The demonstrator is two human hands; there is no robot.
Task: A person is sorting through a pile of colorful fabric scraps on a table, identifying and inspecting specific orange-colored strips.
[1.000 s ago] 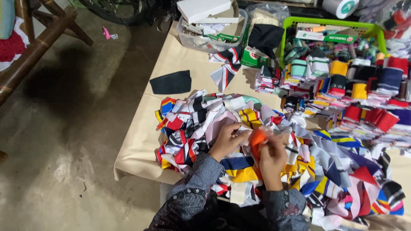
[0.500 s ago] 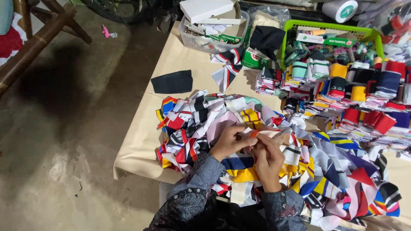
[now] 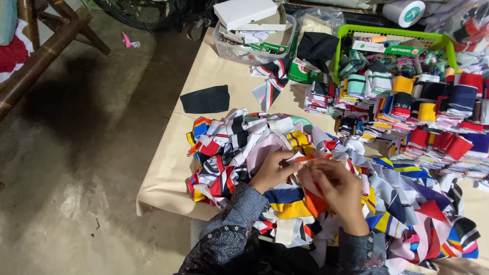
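Two hands on one orange-edged fabric strip (image 3: 309, 159) at frame centre: your left hand (image 3: 272, 170) and right hand (image 3: 338, 189) both pinch it above the scrap pile (image 3: 239, 147). Keep it taut, I'd say.

Orange-and-white fabric strip (image 3: 305, 159): a narrow band, stretched roughly level between the fingertips of the left hand (image 3: 272, 170) and the right hand (image 3: 338, 191). It sits just above the heap of mixed striped cloth pieces (image 3: 244, 147), which spreads loosely across the tan-covered table (image 3: 168, 173).
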